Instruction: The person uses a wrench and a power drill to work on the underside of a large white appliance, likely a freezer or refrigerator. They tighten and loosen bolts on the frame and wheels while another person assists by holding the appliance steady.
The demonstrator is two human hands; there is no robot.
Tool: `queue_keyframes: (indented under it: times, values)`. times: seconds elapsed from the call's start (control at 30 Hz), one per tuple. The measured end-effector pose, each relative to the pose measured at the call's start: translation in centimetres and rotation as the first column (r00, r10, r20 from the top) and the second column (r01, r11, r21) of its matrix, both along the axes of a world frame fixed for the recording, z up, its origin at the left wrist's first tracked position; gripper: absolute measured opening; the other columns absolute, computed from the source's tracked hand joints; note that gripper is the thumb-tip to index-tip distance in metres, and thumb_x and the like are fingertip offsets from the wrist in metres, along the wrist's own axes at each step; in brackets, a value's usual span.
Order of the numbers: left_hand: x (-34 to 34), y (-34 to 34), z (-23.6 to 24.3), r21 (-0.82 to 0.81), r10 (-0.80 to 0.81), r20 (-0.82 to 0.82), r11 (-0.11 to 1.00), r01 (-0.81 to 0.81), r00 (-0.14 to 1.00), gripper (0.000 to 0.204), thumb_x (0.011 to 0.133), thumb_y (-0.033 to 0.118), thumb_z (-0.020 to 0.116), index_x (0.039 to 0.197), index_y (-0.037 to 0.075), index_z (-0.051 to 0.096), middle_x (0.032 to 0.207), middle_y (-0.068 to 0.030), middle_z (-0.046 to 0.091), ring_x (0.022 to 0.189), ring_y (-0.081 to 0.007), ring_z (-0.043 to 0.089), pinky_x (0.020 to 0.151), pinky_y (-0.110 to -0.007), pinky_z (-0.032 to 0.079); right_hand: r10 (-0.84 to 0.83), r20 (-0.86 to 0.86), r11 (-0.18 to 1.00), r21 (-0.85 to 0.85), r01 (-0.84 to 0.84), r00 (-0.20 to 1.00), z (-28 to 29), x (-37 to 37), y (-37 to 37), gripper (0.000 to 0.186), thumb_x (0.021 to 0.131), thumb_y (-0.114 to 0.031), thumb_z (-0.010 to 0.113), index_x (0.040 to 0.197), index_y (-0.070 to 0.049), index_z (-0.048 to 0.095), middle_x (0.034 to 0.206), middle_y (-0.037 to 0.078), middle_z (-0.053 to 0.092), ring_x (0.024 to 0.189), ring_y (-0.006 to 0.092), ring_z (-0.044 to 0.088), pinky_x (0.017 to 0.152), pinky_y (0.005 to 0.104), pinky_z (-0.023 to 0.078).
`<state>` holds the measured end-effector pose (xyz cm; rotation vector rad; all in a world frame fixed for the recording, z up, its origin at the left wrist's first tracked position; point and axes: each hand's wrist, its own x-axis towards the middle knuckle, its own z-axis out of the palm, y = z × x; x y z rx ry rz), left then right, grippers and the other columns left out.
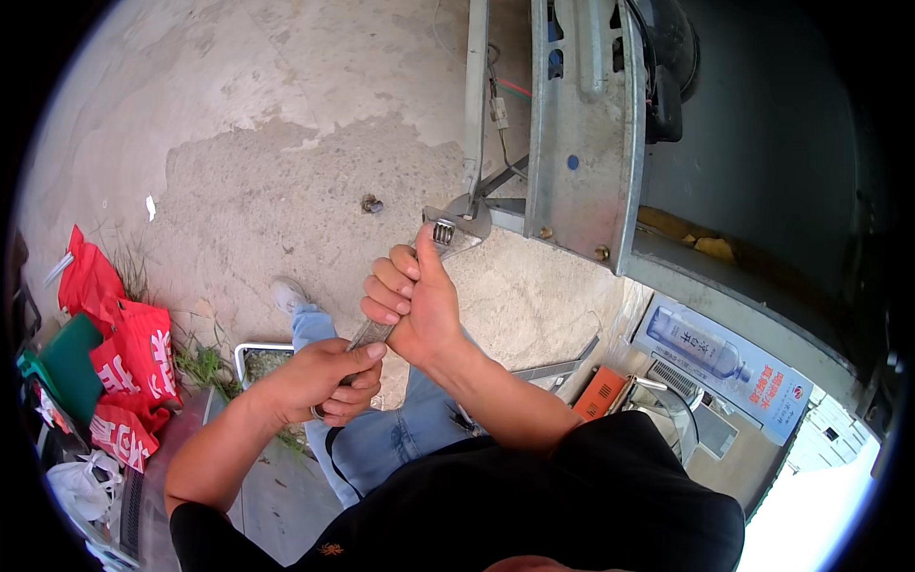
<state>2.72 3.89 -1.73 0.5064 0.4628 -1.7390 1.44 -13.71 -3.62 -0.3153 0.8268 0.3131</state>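
Both my hands are wrapped round one adjustable wrench (444, 232), which slants from upper right to lower left. My right hand (416, 300) grips the handle just below the head, its thumb stretched up beside the knurled adjusting screw. Lower down, my left hand (329, 377) closes round the handle's end. The wrench's jaws are at the lower end of a narrow upright metal bar (476, 105), beside a bracket of the grey metal frame (586, 181). Whether the jaws grip a nut there I cannot tell.
Thin wires with a white connector (499, 112) hang beside the bar. A small dark lump (372, 203) lies on the rough concrete floor (276, 181). Red bags (133, 353) are at the left. On the right are an orange box (602, 394) and a blue-and-white carton (724, 367).
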Motion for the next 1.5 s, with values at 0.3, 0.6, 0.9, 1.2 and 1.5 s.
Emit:
queue_keyframes:
  times: [0.3,0.6,0.9,1.2,1.5]
  values:
    - [3.6,-0.4,1.8,0.014,0.106,-0.036,0.994,-0.105,0.994,0.036,0.106,0.04,0.047,0.09,0.008,0.052,0.057,0.0048,0.034,0.043,-0.0069,0.03,0.038,-0.025,0.024,-0.104,-0.109,0.991,0.079,0.113,0.989,0.7,3.1,-0.6,0.051,0.107,-0.051,0.037,0.069,-0.016,0.035,0.061,-0.005,0.028,0.051,0.0091,0.026,0.047,0.0255,0.025]
    - [3.8,-2.8,4.4,0.092,0.187,0.041,0.977,-0.19,0.981,0.028,0.108,0.035,0.044,0.101,0.009,0.051,0.059,0.0033,0.037,0.045,-0.0095,0.035,0.04,-0.027,0.028,-0.102,-0.099,0.958,0.257,0.125,0.99,1.4,4.4,-2.6,0.051,0.108,-0.047,0.038,0.069,-0.014,0.035,0.061,-0.005,0.028,0.049,0.0088,0.025,0.043,0.0238,0.025]
    - [2.3,-4.7,5.8,0.132,0.285,-0.002,0.95,-0.282,0.959,0.031,0.108,0.036,0.043,0.098,0.009,0.051,0.061,0.0003,0.04,0.05,-0.0132,0.037,0.048,-0.031,0.033,-0.038,-0.173,0.963,0.255,0.082,0.984,2.0,4.1,-4.0,0.049,0.107,-0.046,0.041,0.07,-0.014,0.036,0.061,-0.005,0.028,0.049,0.0085,0.026,0.043,0.0232,0.028]
    - [3.1,-4.1,5.3,0.11,0.248,-0.054,0.964,-0.241,0.967,0.033,0.107,0.039,0.045,0.095,0.009,0.052,0.062,0.0003,0.041,0.054,-0.0139,0.042,0.05,-0.03,0.036,-0.041,-0.223,0.97,0.223,0.092,0.974,1.8,4.4,-3.9,0.043,0.109,-0.04,0.04,0.074,-0.015,0.034,0.063,-0.005,0.027,0.051,0.0088,0.026,0.042,0.0235,0.025]
    - [3.1,-4.9,6.2,0.287,-0.022,0.404,0.952,-0.104,0.914,0.029,0.098,0.031,0.064,0.086,0.007,0.052,0.067,-0.0013,0.051,0.053,-0.0122,0.049,0.047,-0.028,0.038,0.002,-0.3,1.0,0.03,0.007,0.954,1.9,5.0,-3.0,0.043,0.109,-0.035,0.042,0.072,-0.015,0.034,0.061,-0.005,0.027,0.049,0.0082,0.027,0.041,0.0231,0.024]
